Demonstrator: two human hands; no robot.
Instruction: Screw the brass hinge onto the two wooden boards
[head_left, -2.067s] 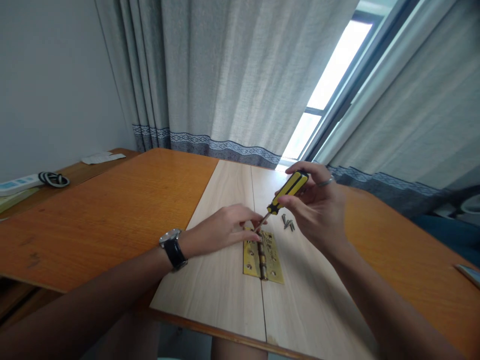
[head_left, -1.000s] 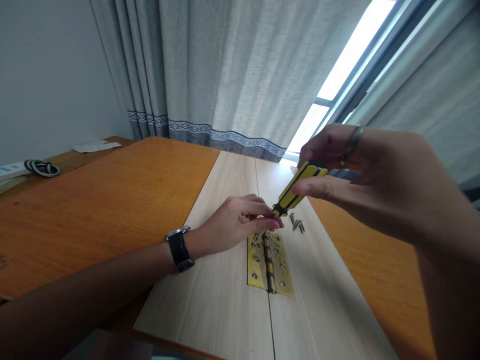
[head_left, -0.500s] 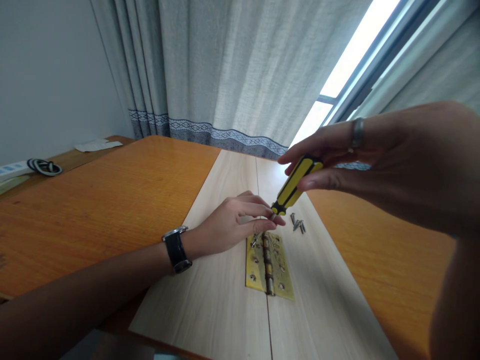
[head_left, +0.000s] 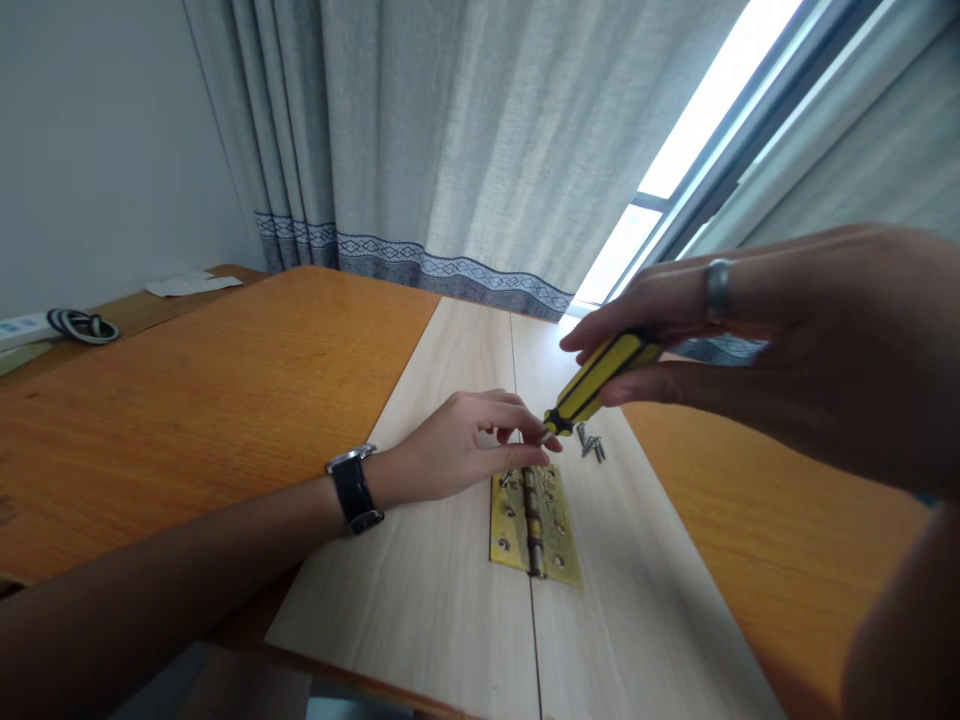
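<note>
A screwdriver with a yellow and black handle (head_left: pixel 598 384) slants down to the left, its handle gripped between the thumb and fingers of my right hand (head_left: pixel 757 350). The thumb and fingers of my left hand (head_left: pixel 487 440) close around its metal shaft; the tip is hidden. Just below my left fingers lies a brass hinge (head_left: pixel 556 545), opened flat across the joint of two pale boards (head_left: pixel 420 590). A screw (head_left: pixel 507 478) stands tilted at the upper hole of the hinge's left leaf. Several loose screws (head_left: pixel 591 443) rest on the right board.
Under the boards is an orange-brown wooden table (head_left: pixel 225 400). A power strip (head_left: pixel 22 330) with a coiled cable (head_left: pixel 81 326) and some paper (head_left: pixel 191 284) lie at the far left. Grey curtains (head_left: pixel 465 130) hang behind, next to a window (head_left: pixel 690 130).
The screwdriver handle has tipped lower and to the right with my right hand. My left hand stays at the shaft above the hinge. The view has shifted slightly.
</note>
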